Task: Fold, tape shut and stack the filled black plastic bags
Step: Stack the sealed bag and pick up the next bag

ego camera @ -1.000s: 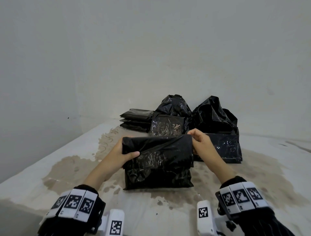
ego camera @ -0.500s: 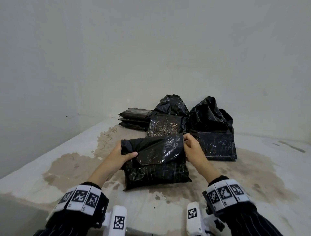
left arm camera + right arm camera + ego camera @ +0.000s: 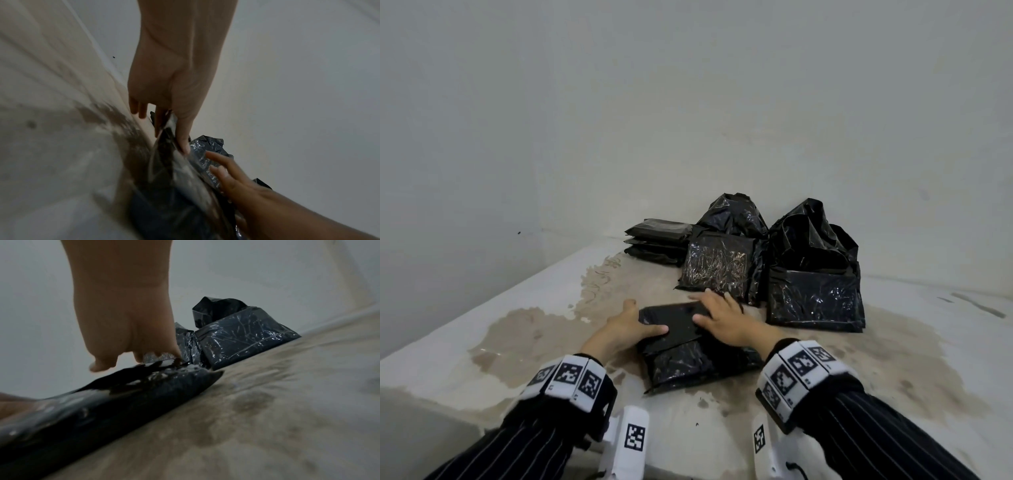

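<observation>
A filled black plastic bag [image 3: 688, 363] lies flat on the stained table [image 3: 534, 325] in front of me, its top flap [image 3: 678, 322] folded down over it. My left hand [image 3: 619, 329] holds the bag's left edge, thumb on top of the flap. The left wrist view shows that edge pinched between thumb and forefinger of the left hand [image 3: 171, 141]. My right hand [image 3: 726, 322] presses on the flap's right part with spread, straight fingers. The right wrist view shows the right hand's fingertips [image 3: 139, 356] down on the bag [image 3: 123, 399]. No tape is in view.
A low stack of folded black bags [image 3: 657, 236] sits at the back left against the wall. Beside it lie unfolded filled bags, one in the middle [image 3: 717, 267] and one at the right [image 3: 815, 301]. The table's left edge [image 3: 465, 308] runs diagonally.
The flap, held up by both hands before, now lies folded down on the bag. My right hand let go of the top right corner and presses flat on it.
</observation>
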